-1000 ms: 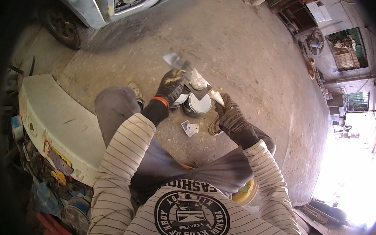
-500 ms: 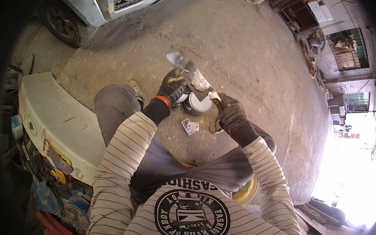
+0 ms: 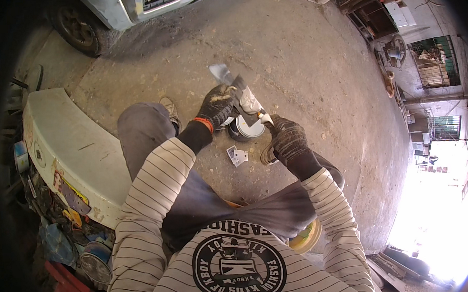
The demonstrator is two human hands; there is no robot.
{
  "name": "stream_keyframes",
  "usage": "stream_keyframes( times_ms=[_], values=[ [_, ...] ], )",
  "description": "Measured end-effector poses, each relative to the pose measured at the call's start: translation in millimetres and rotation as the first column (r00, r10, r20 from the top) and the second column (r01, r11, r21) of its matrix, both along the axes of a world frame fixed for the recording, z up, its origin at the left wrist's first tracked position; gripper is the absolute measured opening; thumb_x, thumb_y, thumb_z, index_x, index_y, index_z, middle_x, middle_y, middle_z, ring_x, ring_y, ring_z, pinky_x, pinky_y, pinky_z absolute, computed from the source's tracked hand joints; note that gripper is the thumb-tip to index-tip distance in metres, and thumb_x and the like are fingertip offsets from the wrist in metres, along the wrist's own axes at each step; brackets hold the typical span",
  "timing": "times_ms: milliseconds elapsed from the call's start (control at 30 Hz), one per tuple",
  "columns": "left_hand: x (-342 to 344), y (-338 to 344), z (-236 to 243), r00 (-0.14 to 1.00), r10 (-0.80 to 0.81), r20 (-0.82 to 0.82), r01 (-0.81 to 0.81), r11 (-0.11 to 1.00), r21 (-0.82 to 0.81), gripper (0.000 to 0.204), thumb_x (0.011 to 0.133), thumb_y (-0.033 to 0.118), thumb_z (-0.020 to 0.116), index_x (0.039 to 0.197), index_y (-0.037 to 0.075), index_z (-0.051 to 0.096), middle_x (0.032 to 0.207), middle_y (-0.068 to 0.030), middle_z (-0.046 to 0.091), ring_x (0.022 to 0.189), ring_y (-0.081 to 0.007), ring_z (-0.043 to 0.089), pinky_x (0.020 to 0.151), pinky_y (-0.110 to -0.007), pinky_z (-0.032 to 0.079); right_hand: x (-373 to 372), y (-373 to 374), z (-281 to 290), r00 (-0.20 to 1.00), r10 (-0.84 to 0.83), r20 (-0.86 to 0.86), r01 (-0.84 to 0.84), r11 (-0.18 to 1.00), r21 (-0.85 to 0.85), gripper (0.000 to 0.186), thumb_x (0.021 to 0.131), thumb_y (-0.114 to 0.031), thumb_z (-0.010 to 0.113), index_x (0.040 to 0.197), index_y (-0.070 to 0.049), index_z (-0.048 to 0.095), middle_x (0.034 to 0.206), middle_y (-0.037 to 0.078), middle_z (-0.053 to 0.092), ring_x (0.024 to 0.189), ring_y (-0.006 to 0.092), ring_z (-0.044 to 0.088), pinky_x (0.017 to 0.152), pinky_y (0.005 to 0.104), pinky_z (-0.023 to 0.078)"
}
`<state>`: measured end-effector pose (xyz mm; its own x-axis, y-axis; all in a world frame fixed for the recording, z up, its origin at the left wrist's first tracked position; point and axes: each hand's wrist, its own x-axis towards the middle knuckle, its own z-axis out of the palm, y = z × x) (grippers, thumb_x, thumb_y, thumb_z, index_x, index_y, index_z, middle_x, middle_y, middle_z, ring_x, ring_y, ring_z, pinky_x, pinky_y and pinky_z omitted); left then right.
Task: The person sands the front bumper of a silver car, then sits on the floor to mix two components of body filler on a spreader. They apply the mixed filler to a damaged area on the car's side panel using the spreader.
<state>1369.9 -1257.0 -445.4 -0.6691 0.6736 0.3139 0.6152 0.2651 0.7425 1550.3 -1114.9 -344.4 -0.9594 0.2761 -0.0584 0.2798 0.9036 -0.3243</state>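
Figure. View from the head camera, looking down on a crouching person in a striped long-sleeved shirt. The left hand (image 3: 217,105), gloved in dark knit fabric, was closed around the handle end of a flat putty knife (image 3: 229,78); its fingers were curled tight together about the tool. The blade ran up and leftward away from those fingers, its long axis slanting from the upper left down toward the right hand (image 3: 288,137). A pale lump of filler (image 3: 249,99) lay on a dark plate just right of the left fingers and just above the right ones. The right fingers, likewise gloved, were bunched together at the lower end of that plate; whether they pinched it or a second tool could not be told. Directly beneath both sets of fingers stood an open tin (image 3: 248,128) with a pale interior, nearer the right hand. A small card (image 3: 237,156) lay below the left fingers on the rough concrete floor (image 3: 303,52). A white body panel (image 3: 67,149) lay well to the left, and a vehicle wheel (image 3: 77,28) stood far above it.
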Motion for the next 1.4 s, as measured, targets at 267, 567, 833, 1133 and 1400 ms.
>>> stream_keyframes(
  times_ms=[267,567,833,1133,1400],
  values=[
    [1.9,0.8,-0.2,0.986,0.019,0.167,-0.037,0.994,0.106,0.036,0.097,0.029,0.052,0.102,-0.006,0.059,0.101,-0.0224,0.062,0.093,-0.0316,0.06,0.081,-0.035,0.047,-3.9,-6.4,12.9,0.988,-0.043,0.146,0.027,0.993,0.113,0.017,0.089,-0.012,0.058,0.107,-0.012,0.061,0.082,0.016,0.064,0.077,0.0345,0.063,0.064,0.04,0.049],
    [-2.8,0.6,-12.6,0.998,-0.004,-0.063,0.006,1.0,0.03,0.026,0.098,0.021,0.049,0.106,0.0,0.062,0.107,-0.0205,0.062,0.097,-0.0329,0.059,0.086,-0.037,0.047,-4.9,-11.5,21.9,0.993,0.005,0.119,-0.018,0.994,0.111,0.018,0.089,-0.012,0.059,0.106,-0.013,0.062,0.084,0.015,0.065,0.078,0.0341,0.064,0.064,0.0405,0.049],
    [-0.5,-2.6,-12.1,0.972,-0.044,-0.229,0.038,0.999,-0.031,0.025,0.093,0.015,0.054,0.113,0.003,0.063,0.111,-0.0195,0.062,0.103,-0.0336,0.059,0.092,-0.038,0.045,-12.6,-4.9,10.8,0.961,0.086,0.264,-0.127,0.982,0.142,0.019,0.089,-0.017,0.058,0.107,-0.014,0.062,0.087,0.013,0.065,0.081,0.0313,0.064,0.066,0.0395,0.049],
    [-11.8,-10.9,15.7,0.868,0.121,0.481,-0.132,0.991,-0.011,0.036,0.094,0.028,0.055,0.119,0.002,0.058,0.112,-0.0194,0.062,0.105,-0.0335,0.058,0.097,-0.035,0.043,8.6,53.5,-44.7,0.931,-0.271,0.247,0.349,0.454,-0.82,0.03,0.095,-0.028,0.057,0.115,-0.005,0.057,0.074,0.004,0.062,0.065,0.0132,0.06,0.056,0.0327,0.049],
    [-11.9,-32.7,15.5,0.898,0.322,0.299,-0.318,0.946,-0.063,0.035,0.097,0.032,0.052,0.099,-0.003,0.059,0.091,-0.0164,0.064,0.091,-0.0288,0.062,0.084,-0.035,0.048,16.7,106.4,-242.4,0.637,-0.69,0.343,0.768,0.528,-0.363,0.025,0.085,-0.018,0.062,0.105,-0.003,0.061,0.081,0.011,0.066,0.067,0.0196,0.064,0.057,0.0361,0.051]
  ],
)
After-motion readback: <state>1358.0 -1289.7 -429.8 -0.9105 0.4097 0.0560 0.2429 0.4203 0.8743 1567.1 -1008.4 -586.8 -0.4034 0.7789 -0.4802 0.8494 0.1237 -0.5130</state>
